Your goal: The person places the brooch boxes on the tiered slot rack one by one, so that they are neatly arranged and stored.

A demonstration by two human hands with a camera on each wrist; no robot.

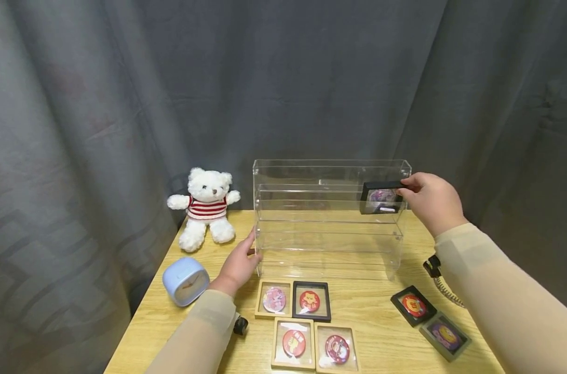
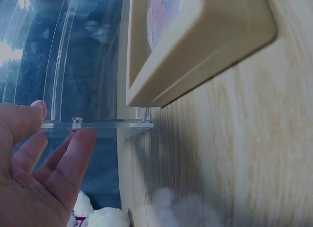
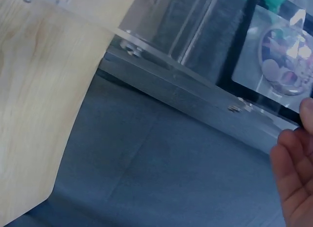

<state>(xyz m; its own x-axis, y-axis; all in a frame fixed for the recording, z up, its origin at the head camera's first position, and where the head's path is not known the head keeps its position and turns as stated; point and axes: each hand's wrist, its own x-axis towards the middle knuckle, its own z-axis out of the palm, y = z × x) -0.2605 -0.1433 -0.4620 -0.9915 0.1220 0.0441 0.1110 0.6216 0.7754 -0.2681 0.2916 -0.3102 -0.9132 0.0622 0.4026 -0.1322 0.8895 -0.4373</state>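
Observation:
A clear acrylic display rack [image 1: 327, 236] with stepped tiers stands in mid-table. At its left side, my left hand [image 1: 237, 267] holds the side panel, thumb at the front edge and fingers along the outer face; the panel [image 2: 105, 123] also shows in the left wrist view. My right hand [image 1: 433, 200] pinches the upper right corner of a black-framed badge [image 1: 381, 200]. That frame stands upright at the rack's upper right, its round badge [image 3: 286, 60] showing pink and purple behind clear film. Part of the right hand [image 3: 296, 170] lies outside the right wrist view.
Before the rack lie several framed badges, including a wooden-framed pink one [image 1: 274, 299] and a black-framed red one [image 1: 310, 301]. Two more, one black-framed [image 1: 413, 305] and one greyish [image 1: 444, 336], lie right. A blue clock [image 1: 185, 281] and white teddy bear [image 1: 208, 208] are left.

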